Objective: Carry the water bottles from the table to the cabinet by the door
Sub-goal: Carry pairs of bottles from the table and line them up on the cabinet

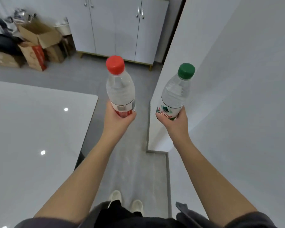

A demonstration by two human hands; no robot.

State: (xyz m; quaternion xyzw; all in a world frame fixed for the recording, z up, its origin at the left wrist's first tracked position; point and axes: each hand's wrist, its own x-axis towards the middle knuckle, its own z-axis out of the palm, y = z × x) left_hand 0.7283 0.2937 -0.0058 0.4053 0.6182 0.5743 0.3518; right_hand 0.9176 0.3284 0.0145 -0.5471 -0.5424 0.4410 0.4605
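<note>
Dark sleeves (253, 219) frame two bare forearms reaching out above pale shoes (115, 196) on the grey floor (138, 162). The left hand (118, 118) curls round the labelled lower part of the red-capped bottle (120, 89), whose long axis stands roughly upright, cap uppermost. The right hand (174, 122) grips the green-capped bottle (175, 94) low down in the same way, its cap leaning slightly right, beside a white wall (237, 79). Both bottles are in the air, apart, just right of the glossy white table (31, 129), with the white cabinet (115, 27) ahead and cardboard boxes (38, 40) to its left.
</note>
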